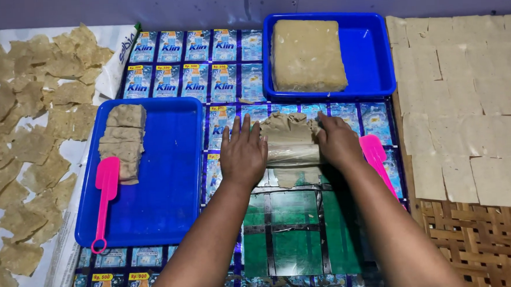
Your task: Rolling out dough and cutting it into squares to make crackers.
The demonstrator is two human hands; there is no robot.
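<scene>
Both flat palms, left hand (pixel 243 153), right hand (pixel 338 142), gripless on roller (pixel 294 154), ends hidden, dough (pixel 287 127) part-covered.

A clear rolling pin (pixel 294 154) lies crosswise at centre, on the dough. The tan dough sheet (pixel 287 129) under it is flattened and wrinkled toward twelve o'clock.

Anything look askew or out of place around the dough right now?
Nothing stands out. Both hands, left and right, press a roller over the dough. The pink scraper overhangs the blue tray's edge slightly.
</scene>
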